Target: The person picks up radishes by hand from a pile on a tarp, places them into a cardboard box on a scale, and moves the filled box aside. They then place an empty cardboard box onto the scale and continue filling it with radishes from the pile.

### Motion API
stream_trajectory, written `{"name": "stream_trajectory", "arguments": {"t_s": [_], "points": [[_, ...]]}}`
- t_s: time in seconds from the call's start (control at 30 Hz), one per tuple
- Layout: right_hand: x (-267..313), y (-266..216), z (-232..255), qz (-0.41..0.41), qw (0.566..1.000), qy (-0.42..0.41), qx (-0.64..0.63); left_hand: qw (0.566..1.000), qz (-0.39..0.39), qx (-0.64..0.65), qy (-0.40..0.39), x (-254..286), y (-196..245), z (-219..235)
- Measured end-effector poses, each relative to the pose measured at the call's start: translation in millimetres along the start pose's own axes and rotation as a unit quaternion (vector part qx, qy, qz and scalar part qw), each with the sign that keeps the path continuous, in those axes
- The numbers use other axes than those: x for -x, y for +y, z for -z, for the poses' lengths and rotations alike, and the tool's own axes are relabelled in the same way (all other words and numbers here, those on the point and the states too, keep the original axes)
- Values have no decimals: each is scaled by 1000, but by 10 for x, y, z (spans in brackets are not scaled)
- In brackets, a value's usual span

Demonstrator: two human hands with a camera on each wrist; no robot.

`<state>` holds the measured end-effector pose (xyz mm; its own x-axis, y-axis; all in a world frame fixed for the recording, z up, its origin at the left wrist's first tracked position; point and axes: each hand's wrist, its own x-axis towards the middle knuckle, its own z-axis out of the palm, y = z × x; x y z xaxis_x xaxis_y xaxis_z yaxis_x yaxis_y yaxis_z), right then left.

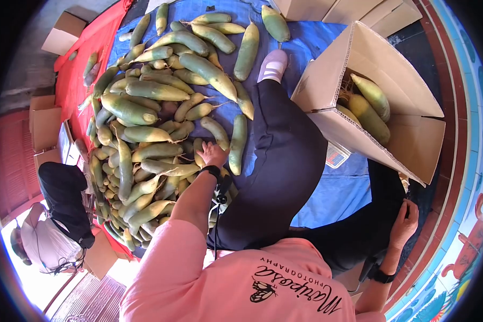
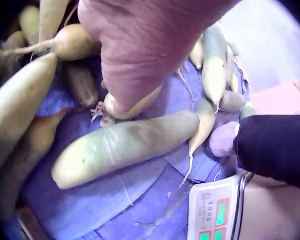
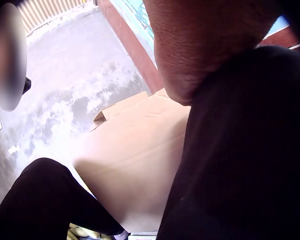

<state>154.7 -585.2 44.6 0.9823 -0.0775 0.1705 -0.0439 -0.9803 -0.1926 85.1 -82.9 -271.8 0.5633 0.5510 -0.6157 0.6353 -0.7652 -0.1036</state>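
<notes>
My left hand (image 1: 213, 154) reaches into the edge of a big pile of green radishes (image 1: 161, 91), its fingers spread. Its fingertips lie at a small radish (image 1: 199, 148), and the thumb side is close to another short one (image 1: 214, 133). In the left wrist view, the hand (image 2: 140, 50) covers part of a pale radish (image 2: 140, 104); most fingers are hidden. A long radish with clear film round it (image 2: 125, 145) lies just beside. The right hand (image 1: 405, 222) rests on the right knee, fingers loosely bent, holding nothing.
An open cardboard box (image 1: 333, 129) with several radishes inside stands at the right. A digital scale (image 2: 215, 207) lies beside it, on the blue tarp (image 1: 333, 193). Another person (image 1: 53, 236) sits at the left beyond the pile. More boxes (image 1: 354, 11) stand at the back.
</notes>
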Motion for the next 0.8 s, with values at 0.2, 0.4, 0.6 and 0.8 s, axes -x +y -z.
{"name": "stream_trajectory", "arguments": {"t_s": [0.2, 0.4, 0.6, 0.8], "points": [[-18, -60, 3, 7, 1000, 3, 2, 993, 88, 76, -31, -125, 187, 169], [-32, -173, 36, 4, 1000, 21, -12, 985, 112, 107, -76, -347, 95, 133], [-60, -217, 90, -7, 999, 26, -20, 585, -24, 727, -358, -279, -434, 766], [-29, -221, 107, -4, 999, 44, -32, 648, -274, 677, -214, 986, -193, 2398]]}}
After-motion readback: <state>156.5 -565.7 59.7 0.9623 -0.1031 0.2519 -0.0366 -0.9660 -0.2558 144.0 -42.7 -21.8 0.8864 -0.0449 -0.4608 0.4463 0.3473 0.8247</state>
